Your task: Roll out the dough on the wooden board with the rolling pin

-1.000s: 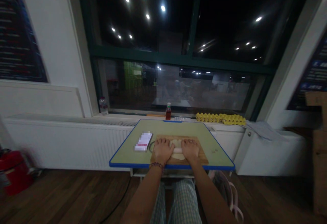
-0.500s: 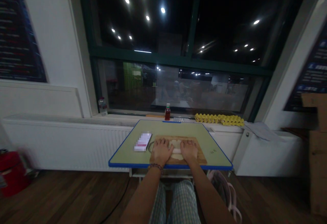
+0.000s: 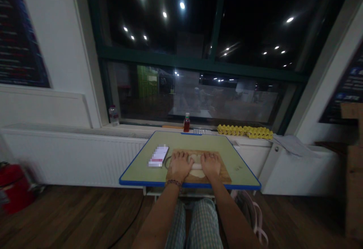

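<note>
Dough [image 3: 197, 173] is spread flat on a wooden board [image 3: 225, 170] at the lower centre of the frame, and is crossed from left to right by a pale pin [image 3: 196, 166]. Strips of it are seen above and below the pin. The ends of the pin are covered by the hands: the left end by the left hand [image 3: 180, 164], the right end by the right hand [image 3: 211, 165]. Both hands are laid open, palm down, with fingers stretched toward the top of the frame and thumbs turned inward along the pin; the palms are hidden. A bracelet [image 3: 173, 182] is worn on the left wrist.

The board is set near the lower edge of the green surface [image 3: 244, 175], which is rimmed in blue. A dark loop [image 3: 167, 162] is partly seen at the board's left edge, and a phone [image 3: 159, 155], its screen blurred, is placed farther left.

Beyond the surface, a red bottle [image 3: 186, 123] is stood upright on the sill at the centre of the frame. A clear bottle [image 3: 114, 115] is stood to its left, and yellow egg trays [image 3: 245, 131] are laid to its right, with papers [image 3: 293, 145] just beside them. A red extinguisher [image 3: 15, 188] is seen at the lower left of the frame, cartons [image 3: 354, 188] at the lower right.
</note>
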Tool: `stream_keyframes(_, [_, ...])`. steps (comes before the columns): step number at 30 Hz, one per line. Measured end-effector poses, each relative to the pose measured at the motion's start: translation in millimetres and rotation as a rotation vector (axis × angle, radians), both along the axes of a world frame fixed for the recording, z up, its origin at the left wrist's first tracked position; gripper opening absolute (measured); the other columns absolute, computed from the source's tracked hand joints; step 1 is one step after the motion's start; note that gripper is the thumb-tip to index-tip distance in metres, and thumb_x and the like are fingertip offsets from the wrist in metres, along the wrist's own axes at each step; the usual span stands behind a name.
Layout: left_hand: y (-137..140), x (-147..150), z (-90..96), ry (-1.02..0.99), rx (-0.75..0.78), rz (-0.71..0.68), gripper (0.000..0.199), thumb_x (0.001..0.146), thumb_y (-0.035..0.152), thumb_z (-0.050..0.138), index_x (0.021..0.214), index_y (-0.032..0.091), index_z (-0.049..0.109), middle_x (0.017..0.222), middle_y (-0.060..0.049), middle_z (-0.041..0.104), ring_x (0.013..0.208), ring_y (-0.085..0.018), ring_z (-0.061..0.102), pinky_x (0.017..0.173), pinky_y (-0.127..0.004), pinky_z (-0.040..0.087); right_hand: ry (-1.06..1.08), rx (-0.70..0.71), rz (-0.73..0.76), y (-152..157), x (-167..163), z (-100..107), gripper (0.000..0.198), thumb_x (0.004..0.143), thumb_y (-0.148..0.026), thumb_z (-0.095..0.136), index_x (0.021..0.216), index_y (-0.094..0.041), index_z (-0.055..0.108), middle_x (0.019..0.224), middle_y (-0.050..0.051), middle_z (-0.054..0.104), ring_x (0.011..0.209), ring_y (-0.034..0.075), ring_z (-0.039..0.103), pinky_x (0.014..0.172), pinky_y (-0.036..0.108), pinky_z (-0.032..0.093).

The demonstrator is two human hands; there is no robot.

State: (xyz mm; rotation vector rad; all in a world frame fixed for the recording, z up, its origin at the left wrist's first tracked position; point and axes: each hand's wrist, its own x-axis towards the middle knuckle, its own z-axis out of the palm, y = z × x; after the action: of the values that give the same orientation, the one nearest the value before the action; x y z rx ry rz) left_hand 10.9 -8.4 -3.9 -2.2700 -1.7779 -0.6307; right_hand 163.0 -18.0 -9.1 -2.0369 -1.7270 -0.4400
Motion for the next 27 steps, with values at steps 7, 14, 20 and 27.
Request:
stream_keyframes(7, [3.5,0.2,-2.2,-0.007,0.032,-0.008,0.041,0.095,0.038,0.038,0.117,0.018,0.066,0.123,-0.012,0.065,0.118,-0.03,0.052,0.105,-0.047,0.031,0.001,0.01,0.0,0.3,-0.8,3.8,0.041,0.097,-0.033,0.037,0.106,-0.015,0.073,0.115,0.015,0.07,0.114,0.029,0.056,0.102,0.039,0.028])
stream_keyframes(14, [2.7,1.1,4.3,-0.009,0.009,-0.004,0.039,0.095,0.036,0.039,0.119,0.019,0.065,0.123,-0.011,0.067,0.118,-0.029,0.052,0.106,-0.046,0.03,0.019,-0.004,-0.006,-3.3,-2.8,12.1,0.044,0.098,-0.034,0.034,0.108,-0.015,0.073,0.115,0.016,0.07,0.115,0.029,0.055,0.104,0.041,0.025])
stream_keyframes(20, [6.7,1.3,3.8,-0.014,0.021,-0.009,0.038,0.096,0.035,0.038,0.116,0.019,0.066,0.121,-0.012,0.067,0.116,-0.029,0.054,0.104,-0.045,0.031,0.027,0.022,-0.005,0.2,-2.7,11.4,0.046,0.098,-0.034,0.033,0.103,-0.014,0.074,0.113,0.017,0.07,0.112,0.03,0.056,0.103,0.043,0.025])
stream_keyframes(27, [7.9,2.7,9.8,0.006,-0.012,0.007,0.038,0.095,0.035,0.038,0.114,0.017,0.067,0.119,-0.011,0.068,0.112,-0.029,0.057,0.101,-0.044,0.034,0.048,0.012,-0.027,6.8,-1.3,9.0,0.047,0.098,-0.035,0.034,0.101,-0.011,0.075,0.111,0.02,0.07,0.112,0.031,0.056,0.102,0.044,0.025])
